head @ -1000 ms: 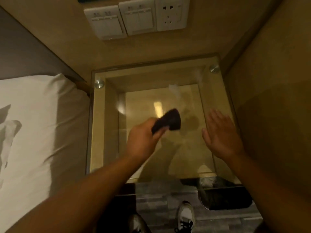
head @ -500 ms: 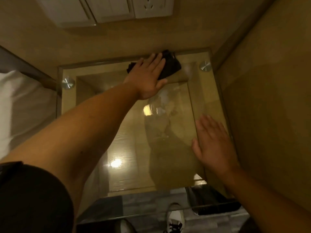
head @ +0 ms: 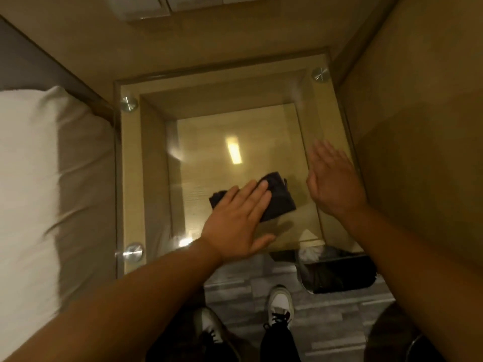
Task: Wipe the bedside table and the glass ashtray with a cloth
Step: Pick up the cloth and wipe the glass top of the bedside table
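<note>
Left hand (head: pixel 236 223) flat, palm down, fingers straight and together, pressing the dark cloth (head: pixel 277 198) onto the glass top of the bedside table (head: pixel 146 178). Not clenched, no pinch: the cloth is pinned under the fingers. The cloth sticks out past the fingertips on the far side and toward the table's right edge; a small corner shows on the bed side of the hand. The cloth sits roughly mid-table, slightly toward the near edge.

Right hand (head: pixel 335 181) open, fingers spread a little, holding nothing, over the table's right edge; can't tell if it touches the glass. Just beside the cloth, not touching it.

White bed (head: pixel 39 192) against the table's left side. Dark bin (head: pixel 337 275) on the floor at the table's near right corner. Ashtray not in view.
</note>
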The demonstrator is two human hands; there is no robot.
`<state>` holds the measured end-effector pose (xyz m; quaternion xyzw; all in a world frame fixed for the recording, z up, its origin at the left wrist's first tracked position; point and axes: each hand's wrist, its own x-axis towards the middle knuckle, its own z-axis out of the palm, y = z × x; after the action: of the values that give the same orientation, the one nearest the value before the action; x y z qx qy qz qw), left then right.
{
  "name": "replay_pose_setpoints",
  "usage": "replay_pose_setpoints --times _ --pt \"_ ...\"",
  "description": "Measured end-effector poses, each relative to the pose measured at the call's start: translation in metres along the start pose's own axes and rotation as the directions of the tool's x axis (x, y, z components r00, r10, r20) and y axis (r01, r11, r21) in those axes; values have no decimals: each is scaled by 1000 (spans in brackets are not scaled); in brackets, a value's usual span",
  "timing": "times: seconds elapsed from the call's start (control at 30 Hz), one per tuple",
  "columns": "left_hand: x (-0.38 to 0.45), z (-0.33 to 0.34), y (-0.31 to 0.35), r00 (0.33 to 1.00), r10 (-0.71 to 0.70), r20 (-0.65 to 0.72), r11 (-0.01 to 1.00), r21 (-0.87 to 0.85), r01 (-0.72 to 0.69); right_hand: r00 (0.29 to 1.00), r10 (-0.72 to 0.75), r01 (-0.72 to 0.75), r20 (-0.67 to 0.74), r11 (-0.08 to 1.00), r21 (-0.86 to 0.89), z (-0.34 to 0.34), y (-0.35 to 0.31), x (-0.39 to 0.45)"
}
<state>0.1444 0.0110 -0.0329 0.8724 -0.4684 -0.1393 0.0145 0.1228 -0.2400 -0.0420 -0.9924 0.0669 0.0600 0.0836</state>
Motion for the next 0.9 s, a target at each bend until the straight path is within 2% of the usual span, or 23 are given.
replay_pose_setpoints --times 0.17,0.4,0.57,0.67,0.73,0.8,0.87,0.9 --pt "-47 25 37 1000 -1 1 1000 -31 1 1000 -14 14 -28 1000 10 1 0 -3" --pt "-65 40 48 990 65 -123 998 22 -63 1000 4 -4 -21 1000 29 2 -1 -4" --pt "-91 49 55 965 182 -191 977 -77 -200 1000 17 -18 8 996 92 -4 -1 -2" --pt "-107 48 65 950 222 -219 937 -223 -270 999 20 -23 34 994 107 -7 6 -8" --pt "-111 36 74 975 167 -144 889 -405 -212 999 29 -30 24 999 40 -7 13 -17" --pt "-99 11 78 999 6 -49 777 -629 -35 999 38 -37 33 999 -11 -5 17 -23" --pt "-71 -15 69 988 -157 0 634 -767 101 997 56 -55 54 998 -16 -5 16 -22" --pt "-52 -27 61 975 -221 -30 604 -789 113 996 61 -60 69 998 -24 -5 15 -22"
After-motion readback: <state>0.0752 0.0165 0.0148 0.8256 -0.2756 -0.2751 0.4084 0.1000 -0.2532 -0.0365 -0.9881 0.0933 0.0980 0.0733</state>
